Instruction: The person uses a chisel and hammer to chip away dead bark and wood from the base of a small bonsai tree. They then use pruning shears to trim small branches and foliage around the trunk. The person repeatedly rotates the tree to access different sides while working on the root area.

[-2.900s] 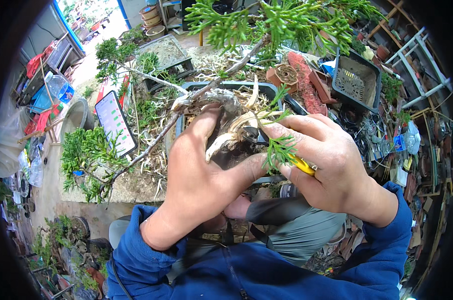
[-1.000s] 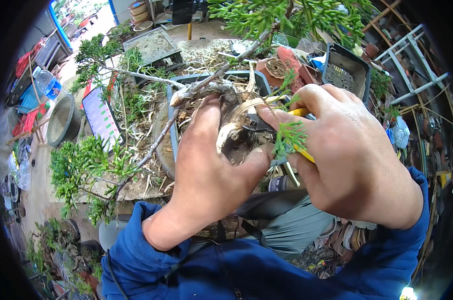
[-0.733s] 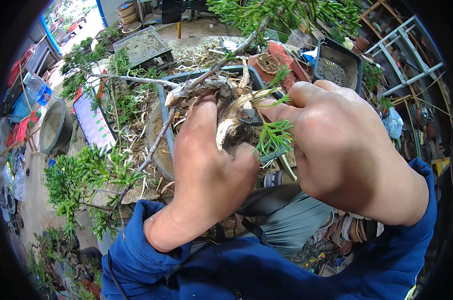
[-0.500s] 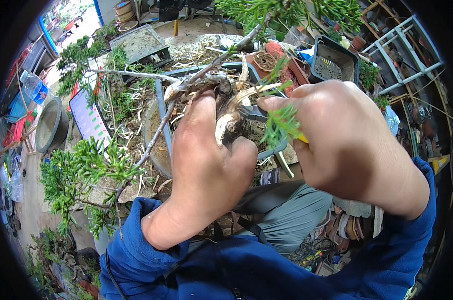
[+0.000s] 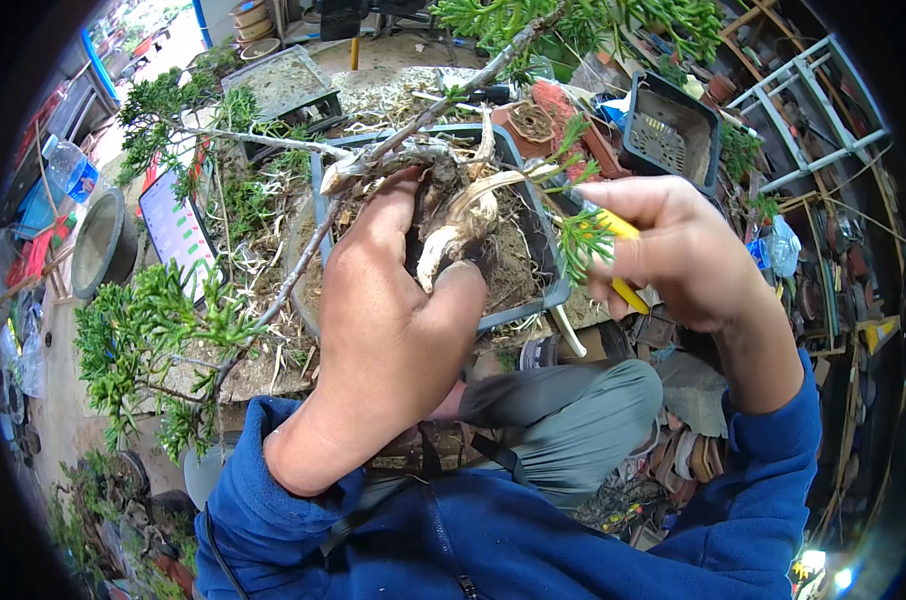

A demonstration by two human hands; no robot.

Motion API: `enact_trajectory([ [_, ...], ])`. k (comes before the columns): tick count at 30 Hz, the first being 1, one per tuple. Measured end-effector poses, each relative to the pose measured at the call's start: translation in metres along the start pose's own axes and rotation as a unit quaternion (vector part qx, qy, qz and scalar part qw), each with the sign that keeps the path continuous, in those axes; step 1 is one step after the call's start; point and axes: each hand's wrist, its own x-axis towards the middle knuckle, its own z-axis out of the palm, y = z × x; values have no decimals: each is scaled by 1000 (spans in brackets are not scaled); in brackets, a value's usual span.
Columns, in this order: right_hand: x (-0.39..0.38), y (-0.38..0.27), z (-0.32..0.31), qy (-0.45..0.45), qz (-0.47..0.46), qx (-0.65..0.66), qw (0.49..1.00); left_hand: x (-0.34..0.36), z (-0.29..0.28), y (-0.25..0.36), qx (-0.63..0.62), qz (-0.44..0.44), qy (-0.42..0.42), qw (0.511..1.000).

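A juniper bonsai with a gnarled, partly stripped trunk (image 5: 463,222) rises from a blue-grey square pot (image 5: 555,293). My left hand (image 5: 378,290) closes round the base of the trunk, its fingertips hidden behind the wood and the thumb at the near side. To the right of the trunk, my right hand (image 5: 683,250) holds a tool with two yellow handles, seemingly pliers (image 5: 621,224). The jaws are mostly hidden by a green sprig (image 5: 583,238). Bare branches reach left and up from the trunk, and green foliage (image 5: 173,325) hangs at the left.
Left of the pot lie a lit tablet (image 5: 178,232), a round grey basin (image 5: 103,245) and a plastic bottle (image 5: 70,170). A black plastic planter (image 5: 670,130) and a pale metal frame (image 5: 808,110) are at the far right. Root scraps litter the work surface.
My right hand has drawn back from the trunk to the right, taking the pliers with it. My left hand stays at the trunk, shifted slightly left.
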Motion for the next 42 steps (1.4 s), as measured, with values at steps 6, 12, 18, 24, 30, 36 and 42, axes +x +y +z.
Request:
enact_trajectory([
  [6,-8,11,18,56,-246,-484,838,0,-7,17,21,-51,-63,996],
  [12,-2,10,27,79,-246,-543,799,1,-9,22,65,-58,-65,994],
  [18,1,15,27,58,-247,-457,853,-1,-10,18,54,-76,-77,993],
  [24,0,16,29,20,-164,-200,966,1,-2,8,-18,-15,-4,1000],
  [30,-4,15,27,-23,-16,62,998,-1,-7,10,6,-48,-9,999],
  [36,2,35,18,-108,10,299,948,1,-3,5,-9,-54,3,998],
  [42,2,61,20,-155,-9,533,832,0,-9,3,5,-46,3,999],
])
